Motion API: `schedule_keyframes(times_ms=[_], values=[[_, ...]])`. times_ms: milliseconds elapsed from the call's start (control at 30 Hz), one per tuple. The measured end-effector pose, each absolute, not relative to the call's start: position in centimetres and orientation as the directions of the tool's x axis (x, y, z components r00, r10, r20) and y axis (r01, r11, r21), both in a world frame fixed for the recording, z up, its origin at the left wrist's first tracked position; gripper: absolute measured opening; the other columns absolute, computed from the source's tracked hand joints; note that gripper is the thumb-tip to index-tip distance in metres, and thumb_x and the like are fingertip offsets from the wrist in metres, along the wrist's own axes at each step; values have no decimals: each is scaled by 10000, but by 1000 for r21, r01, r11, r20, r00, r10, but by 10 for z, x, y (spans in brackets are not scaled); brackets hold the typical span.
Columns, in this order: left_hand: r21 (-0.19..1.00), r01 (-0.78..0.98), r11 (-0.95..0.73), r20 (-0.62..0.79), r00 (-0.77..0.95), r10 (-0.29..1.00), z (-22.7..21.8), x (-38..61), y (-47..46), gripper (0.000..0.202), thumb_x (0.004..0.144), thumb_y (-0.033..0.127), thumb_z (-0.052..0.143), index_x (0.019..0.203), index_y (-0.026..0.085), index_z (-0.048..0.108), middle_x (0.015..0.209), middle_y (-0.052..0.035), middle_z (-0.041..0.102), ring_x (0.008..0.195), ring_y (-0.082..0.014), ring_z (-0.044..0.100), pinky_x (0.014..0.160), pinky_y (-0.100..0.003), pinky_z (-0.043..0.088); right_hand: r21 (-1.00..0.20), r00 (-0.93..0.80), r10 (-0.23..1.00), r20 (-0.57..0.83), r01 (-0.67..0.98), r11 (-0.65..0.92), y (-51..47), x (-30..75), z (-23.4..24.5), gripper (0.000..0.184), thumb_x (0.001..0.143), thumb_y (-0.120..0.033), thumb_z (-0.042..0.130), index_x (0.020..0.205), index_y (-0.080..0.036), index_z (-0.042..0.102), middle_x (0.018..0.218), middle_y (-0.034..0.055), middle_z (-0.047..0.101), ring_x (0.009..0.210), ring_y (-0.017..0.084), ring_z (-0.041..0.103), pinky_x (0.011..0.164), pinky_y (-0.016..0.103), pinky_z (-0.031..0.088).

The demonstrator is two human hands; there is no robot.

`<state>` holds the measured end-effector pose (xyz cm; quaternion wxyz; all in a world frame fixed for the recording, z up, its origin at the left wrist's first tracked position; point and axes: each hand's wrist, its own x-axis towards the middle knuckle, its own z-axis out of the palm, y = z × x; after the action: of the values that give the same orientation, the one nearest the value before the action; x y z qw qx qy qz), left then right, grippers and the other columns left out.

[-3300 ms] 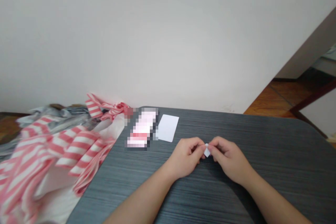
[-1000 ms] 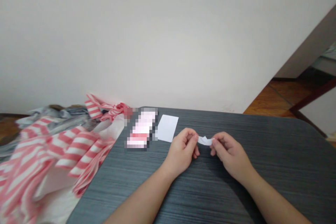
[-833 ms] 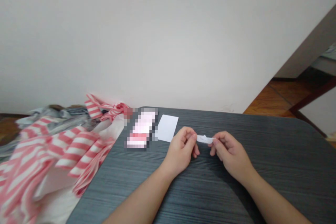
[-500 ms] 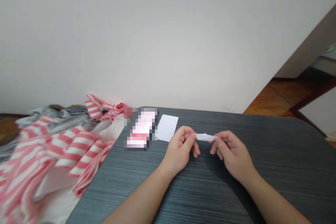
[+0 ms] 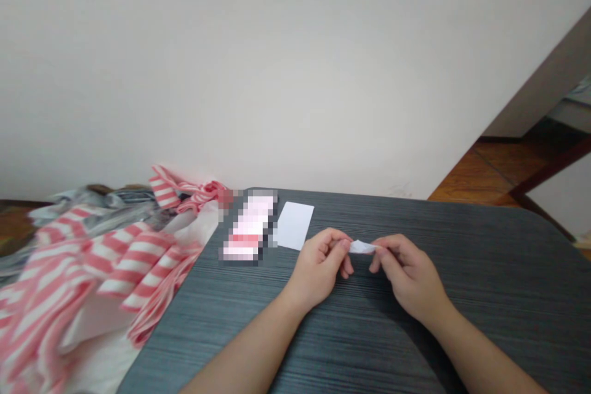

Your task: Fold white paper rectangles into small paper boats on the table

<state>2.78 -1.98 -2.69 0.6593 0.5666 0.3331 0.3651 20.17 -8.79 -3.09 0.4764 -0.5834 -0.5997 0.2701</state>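
Note:
A small folded piece of white paper is stretched between my two hands just above the dark grey table. My left hand pinches its left end with thumb and fingertips, the other fingers curled. My right hand pinches the right end the same way. Both wrists rest near the tabletop.
A white card lies flat on the table behind my left hand, beside a blurred pink-and-white object. Pink-and-white striped cloth is heaped off the table's left edge. A white wall stands behind; wooden floor shows at the right.
The paper was a small folded bit held close between both hands; it has been pulled out into a longer strip. In the last half second both hands dropped slightly toward the table.

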Motion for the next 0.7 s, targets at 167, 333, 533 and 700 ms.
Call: schedule_keyframes(times_ms=[167, 333, 533, 700], values=[[995, -69, 70, -29, 481, 876, -28, 28, -19, 195, 901, 343, 532, 891, 153, 577, 534, 27, 602, 453, -106, 545, 478, -207, 424, -918, 152, 965, 213, 369, 144, -88, 200, -36, 162, 982, -311, 487, 961, -204, 606, 686, 5, 644, 598, 139, 566, 572, 257, 437], [999, 30, -15, -1, 478, 878, -28, 27, -19, 203, 907, 341, 519, 883, 156, 601, 537, 27, 598, 458, -107, 548, 480, -203, 433, -933, 102, 970, 222, 309, 181, -86, 200, -39, 121, 961, -262, 511, 1064, -222, 559, 783, 18, 641, 706, 161, 623, 640, 276, 489], [978, 147, -145, 52, 505, 861, -28, 24, -20, 209, 924, 324, 500, 882, 165, 630, 564, 21, 613, 502, -116, 582, 525, -211, 468, -832, -1, 937, 348, 459, 310, -83, 200, -36, 141, 895, -206, 588, 1029, -243, 614, 1152, 92, 591, 712, 146, 611, 581, 271, 499], [961, 180, -209, 82, 539, 838, -30, 23, -21, 230, 944, 319, 473, 910, 173, 647, 608, 13, 630, 550, -114, 604, 575, -213, 480, -761, -57, 933, 355, 562, 324, -82, 200, -34, 91, 887, -198, 606, 953, -229, 661, 1130, 88, 591, 570, 100, 539, 574, 287, 496]])
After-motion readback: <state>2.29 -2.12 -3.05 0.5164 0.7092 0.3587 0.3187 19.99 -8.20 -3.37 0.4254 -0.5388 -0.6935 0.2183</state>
